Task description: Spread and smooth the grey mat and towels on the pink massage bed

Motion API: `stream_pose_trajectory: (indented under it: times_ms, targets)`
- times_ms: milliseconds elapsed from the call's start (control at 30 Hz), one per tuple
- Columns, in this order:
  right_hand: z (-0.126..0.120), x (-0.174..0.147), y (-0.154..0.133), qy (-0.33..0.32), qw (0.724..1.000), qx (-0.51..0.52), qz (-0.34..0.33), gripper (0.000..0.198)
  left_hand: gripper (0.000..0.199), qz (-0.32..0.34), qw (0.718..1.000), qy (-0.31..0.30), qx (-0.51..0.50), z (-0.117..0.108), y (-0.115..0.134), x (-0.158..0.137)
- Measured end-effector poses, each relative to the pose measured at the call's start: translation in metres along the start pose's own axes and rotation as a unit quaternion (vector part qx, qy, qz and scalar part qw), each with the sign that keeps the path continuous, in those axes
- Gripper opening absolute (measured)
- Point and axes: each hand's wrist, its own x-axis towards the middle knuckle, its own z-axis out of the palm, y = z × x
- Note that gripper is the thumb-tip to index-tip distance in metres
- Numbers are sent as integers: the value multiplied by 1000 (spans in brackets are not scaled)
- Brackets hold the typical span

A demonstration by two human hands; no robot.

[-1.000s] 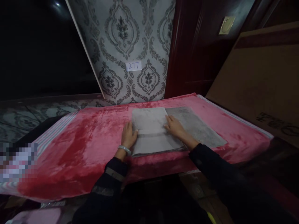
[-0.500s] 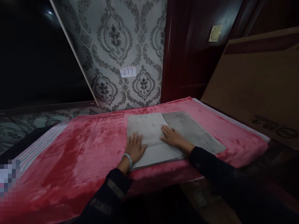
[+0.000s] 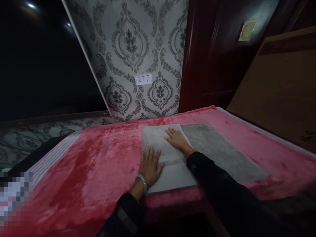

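Observation:
A grey cloth (image 3: pixel 217 148) lies on a red-pink plush blanket (image 3: pixel 111 158), its left part folded over so that a lighter, nearly white face (image 3: pixel 170 174) shows on top. My left hand (image 3: pixel 151 167), with a pale bangle at the wrist, rests flat near the left edge of the folded part, fingers spread. Farther back, my right hand (image 3: pixel 177 138) lies flat on the same light layer, close to its far right edge, fingers apart. Neither hand grips anything. The palms hide small parts of the cloth.
Behind the blanket stands a patterned wall with a paper label (image 3: pixel 143 79) reading 277. A large dark screen (image 3: pixel 46 62) is at the left. A cardboard box (image 3: pixel 283 85) leans at the right, beside a dark red wooden panel (image 3: pixel 209 52) with a switch plate (image 3: pixel 247 31).
My right hand has slid away from me over the light layer, toward its far edge. My left hand stays by the left edge. The view has shifted slightly.

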Motion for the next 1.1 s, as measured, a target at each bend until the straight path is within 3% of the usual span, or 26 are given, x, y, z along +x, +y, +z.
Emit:
stream_pose_trajectory:
  times_ms: [133, 233, 333, 400, 500, 600, 733, 967, 1100]
  targets:
    - [7, -1, 7, 20, 1000, -7, -7, 59, 56, -3, 998, 16, -58, -2, -5, 2]
    - [4, 0, 9, -8, 1000, 5, 3, 59, 47, -49, 990, 81, -104, -10, -10, -8]
    - [-3, 11, 6, -41, 998, 39, 23, 60, 42, -71, 976, 144, -145, -17, -10, -40]
    - [-7, 25, -2, -39, 997, 62, 10, 60, 41, -63, 973, 155, -160, -21, -6, -69]
    - [-11, 51, -24, -25, 996, 82, -38, 57, 46, -45, 978, 138, -150, -25, 6, -108]
    - [-9, 75, -47, -18, 993, 95, -64, 56, 51, -26, 987, 115, -106, -26, 15, -126]
    - [-2, 97, -62, -22, 992, 108, -69, 55, 40, -15, 994, 110, -25, -26, 20, -126]
    - [3, 120, -67, -39, 991, 117, -45, 41, 54, 40, 995, 68, 59, -41, 25, -125]
    - [2, 129, -70, -46, 990, 131, -20, 32, 37, -9, 997, 63, 46, -45, 34, -116]
